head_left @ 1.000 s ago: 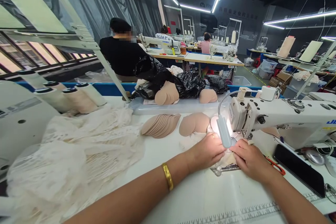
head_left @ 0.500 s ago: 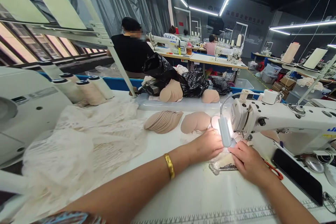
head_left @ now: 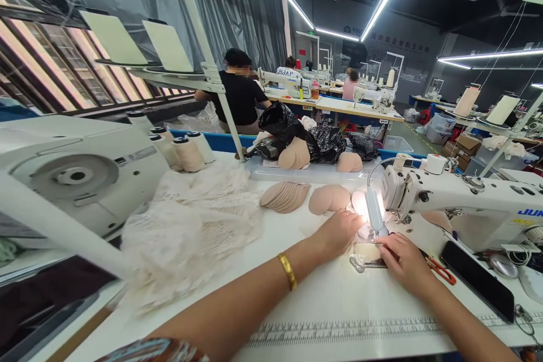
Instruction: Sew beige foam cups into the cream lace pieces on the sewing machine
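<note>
My left hand (head_left: 339,233), a gold bracelet at its wrist, has its fingers closed on pale fabric (head_left: 365,230) beside the grey lamp (head_left: 374,212). To the right, my right hand (head_left: 403,257) lies low on the table, thumb and fingertips pinched at the edge of the same fabric. Both hands are in front of the white sewing machine's head (head_left: 396,186). A small cream piece with a dark strip (head_left: 369,254) lies between them. Beige oval pads sit beyond my left hand, one fanned stack (head_left: 285,198) and one overlapping pair (head_left: 330,199).
Sheer white lace (head_left: 190,232) is heaped at the left, near thread cones (head_left: 189,154) and another machine (head_left: 80,175). Orange-handled scissors (head_left: 441,270) and a black phone (head_left: 477,281) lie right of my right hand. A printed ruler (head_left: 339,329) runs along the front edge. A person (head_left: 240,93) sits beyond.
The view has turned left, showing more of the left machine. My left hand has drawn slightly back from the lamp, and the gap between my hands is wider.
</note>
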`<state>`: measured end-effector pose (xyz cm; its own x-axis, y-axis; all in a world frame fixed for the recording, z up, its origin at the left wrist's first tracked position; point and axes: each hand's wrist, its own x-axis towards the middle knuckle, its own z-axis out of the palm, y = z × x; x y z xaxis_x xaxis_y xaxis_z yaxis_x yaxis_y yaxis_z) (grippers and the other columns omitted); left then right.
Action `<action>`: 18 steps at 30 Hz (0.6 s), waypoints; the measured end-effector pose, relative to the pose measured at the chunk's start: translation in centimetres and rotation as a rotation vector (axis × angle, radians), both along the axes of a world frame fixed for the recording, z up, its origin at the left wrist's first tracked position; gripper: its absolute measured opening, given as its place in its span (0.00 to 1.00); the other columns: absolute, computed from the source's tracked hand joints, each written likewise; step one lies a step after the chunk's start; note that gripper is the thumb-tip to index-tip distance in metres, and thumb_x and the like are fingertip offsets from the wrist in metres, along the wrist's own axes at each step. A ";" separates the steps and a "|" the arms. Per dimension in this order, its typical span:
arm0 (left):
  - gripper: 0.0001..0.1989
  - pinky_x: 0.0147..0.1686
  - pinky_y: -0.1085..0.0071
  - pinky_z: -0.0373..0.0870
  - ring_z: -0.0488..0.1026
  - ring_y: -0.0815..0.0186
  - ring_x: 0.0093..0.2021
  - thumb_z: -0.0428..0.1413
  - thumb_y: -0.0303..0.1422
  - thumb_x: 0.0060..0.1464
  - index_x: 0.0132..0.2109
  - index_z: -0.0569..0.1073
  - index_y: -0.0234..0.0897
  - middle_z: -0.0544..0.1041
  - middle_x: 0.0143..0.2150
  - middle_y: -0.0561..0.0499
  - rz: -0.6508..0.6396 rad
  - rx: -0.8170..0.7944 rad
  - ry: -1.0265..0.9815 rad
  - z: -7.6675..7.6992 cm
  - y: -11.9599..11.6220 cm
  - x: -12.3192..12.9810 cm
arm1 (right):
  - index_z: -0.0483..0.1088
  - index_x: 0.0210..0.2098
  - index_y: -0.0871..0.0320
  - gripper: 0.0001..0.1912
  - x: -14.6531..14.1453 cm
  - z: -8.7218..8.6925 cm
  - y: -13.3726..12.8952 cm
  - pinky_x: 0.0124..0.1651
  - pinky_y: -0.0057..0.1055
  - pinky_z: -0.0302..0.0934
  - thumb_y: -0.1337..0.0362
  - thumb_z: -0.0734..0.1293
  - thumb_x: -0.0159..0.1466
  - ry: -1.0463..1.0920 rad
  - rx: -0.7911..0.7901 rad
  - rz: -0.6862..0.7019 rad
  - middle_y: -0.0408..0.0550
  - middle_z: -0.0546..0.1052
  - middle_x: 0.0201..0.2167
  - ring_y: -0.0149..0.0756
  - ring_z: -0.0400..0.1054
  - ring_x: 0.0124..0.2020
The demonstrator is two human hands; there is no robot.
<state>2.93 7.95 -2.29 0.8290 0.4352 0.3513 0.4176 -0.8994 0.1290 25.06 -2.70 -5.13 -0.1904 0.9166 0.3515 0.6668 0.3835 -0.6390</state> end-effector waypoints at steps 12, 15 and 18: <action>0.24 0.60 0.61 0.71 0.76 0.51 0.59 0.71 0.48 0.52 0.48 0.79 0.36 0.81 0.56 0.39 0.157 -1.890 -1.326 -2.2 -16.5 -2.9 | 0.71 0.59 0.47 0.28 -10.2 -0.4 -7.1 0.42 0.33 0.67 0.47 0.75 0.63 0.983 -0.269 -0.218 0.43 0.75 0.39 0.38 0.70 0.37; 0.21 0.61 0.61 0.71 0.73 0.49 0.63 0.74 0.36 0.49 0.48 0.80 0.37 0.80 0.59 0.42 0.245 -1.755 -1.617 -0.4 -15.5 -2.8 | 0.72 0.59 0.48 0.29 -10.9 -1.4 -9.7 0.43 0.35 0.69 0.45 0.75 0.62 0.957 -0.256 -0.235 0.47 0.79 0.42 0.41 0.72 0.38; 0.21 0.58 0.61 0.74 0.75 0.47 0.60 0.74 0.33 0.49 0.50 0.81 0.35 0.82 0.56 0.41 0.229 -1.778 -1.594 0.7 -15.3 -2.9 | 0.69 0.62 0.47 0.33 -10.8 -1.4 -10.6 0.44 0.37 0.70 0.44 0.75 0.62 1.025 -0.285 -0.235 0.46 0.80 0.40 0.41 0.74 0.37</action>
<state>0.01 -7.31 -1.57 0.3233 0.9130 -0.2487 -0.6939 0.4074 0.5937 14.21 -13.33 -6.54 0.2628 0.9648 0.0119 -0.1966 0.0656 -0.9783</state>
